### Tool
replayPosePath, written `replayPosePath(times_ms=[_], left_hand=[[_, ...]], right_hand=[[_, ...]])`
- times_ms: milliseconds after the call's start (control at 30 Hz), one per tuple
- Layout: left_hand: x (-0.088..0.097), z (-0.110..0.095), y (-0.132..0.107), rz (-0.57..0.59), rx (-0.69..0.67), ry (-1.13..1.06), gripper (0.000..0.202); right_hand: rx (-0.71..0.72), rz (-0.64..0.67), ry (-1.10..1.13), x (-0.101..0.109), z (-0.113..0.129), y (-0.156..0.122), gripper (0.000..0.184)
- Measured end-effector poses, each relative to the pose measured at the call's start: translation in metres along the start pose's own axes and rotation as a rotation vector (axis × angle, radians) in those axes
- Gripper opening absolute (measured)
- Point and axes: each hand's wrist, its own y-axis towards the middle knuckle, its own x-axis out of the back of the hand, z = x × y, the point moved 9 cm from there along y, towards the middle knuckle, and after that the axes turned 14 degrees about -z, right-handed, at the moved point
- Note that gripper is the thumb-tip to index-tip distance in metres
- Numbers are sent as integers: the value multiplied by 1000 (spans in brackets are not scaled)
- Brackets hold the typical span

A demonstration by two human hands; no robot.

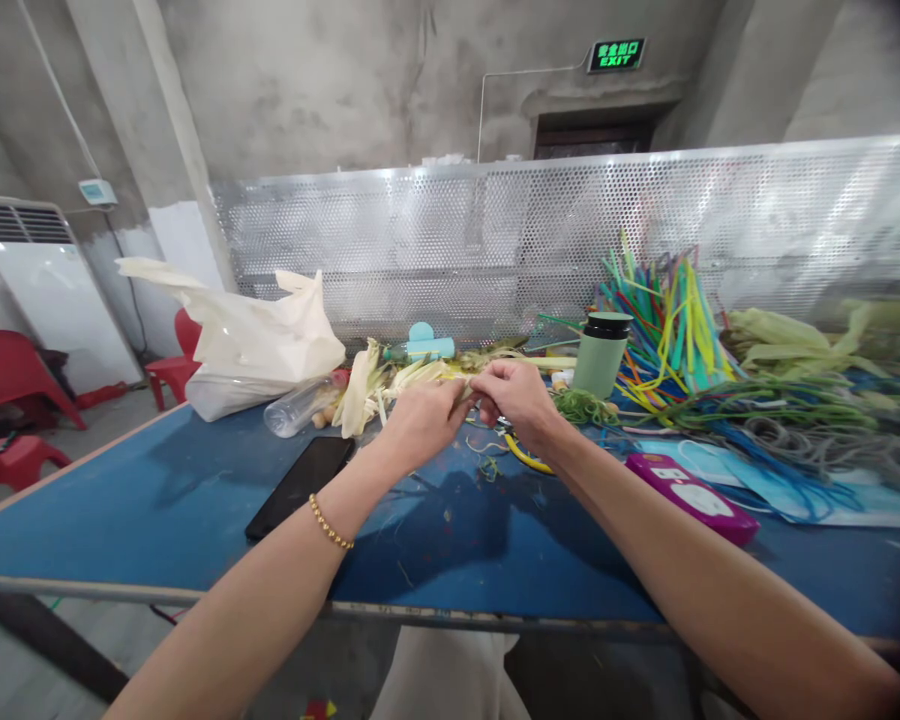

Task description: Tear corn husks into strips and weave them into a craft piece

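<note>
My left hand and my right hand meet above the middle of the blue table, fingertips pinched together. A small pale bit shows between them, but the fingers hide most of it, so its kind is unclear. Dry, pale corn husks lie just beyond and to the left of my left hand. Under my right wrist is a curved yellow handle, its tool partly hidden. Green thread scraps lie on the tabletop below my hands. A bundle of green strands sits right of my right hand.
Left are a white plastic bag, a clear bottle and a black phone. Right stand a green tumbler and colourful strips, with a purple box nearer. A perforated metal panel borders the back.
</note>
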Motion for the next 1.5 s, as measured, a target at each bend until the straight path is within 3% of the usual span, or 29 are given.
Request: replayPosePath(times_ms=[233, 500, 667, 833, 1000, 1133, 1233, 1500], left_hand=[[-5, 5, 1, 21, 48, -77, 29], [-20, 29, -6, 180, 562, -853, 25], [-28, 29, -8, 249, 583, -1119, 29], [-33, 28, -13, 334, 660, -1204, 34], [-28, 35, -12, 293, 712, -1146, 45], [-23, 36, -8, 231, 655, -1027, 26], [-23, 39, -8, 206, 699, -976, 11], [-24, 41, -10, 214, 727, -977, 22]], right_hand=[[55, -29, -90, 1, 7, -1, 21], [287, -25, -171, 11, 22, 5, 37], [265, 120, -75, -1, 21, 0, 31], [252, 122, -9, 0, 18, 1, 23], [219, 27, 104, 14, 23, 7, 21], [220, -60, 172, 25, 28, 9, 19], [232, -94, 159, 28, 29, 10, 18], [178, -67, 193, 28, 27, 11, 17]])
